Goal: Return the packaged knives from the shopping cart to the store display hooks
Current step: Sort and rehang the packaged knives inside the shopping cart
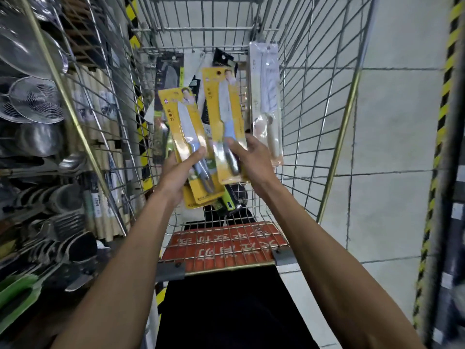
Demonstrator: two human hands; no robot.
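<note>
Yellow knife packs (185, 132) are being gripped above the shopping cart (314, 117): left hand (178, 170) closing on several, right hand (251, 159) on one (224, 117).

We cannot read the print on the yellow knife package (187, 137): too small. The left hand (180, 172) covers its lower card. Dark packages (169, 71) behind are largely hidden. Shelf utensils (32, 102) blur and run off the left edge.

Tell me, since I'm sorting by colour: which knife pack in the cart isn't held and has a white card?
The white knife pack leaning against the cart's right side; the held packs are yellow.
</note>
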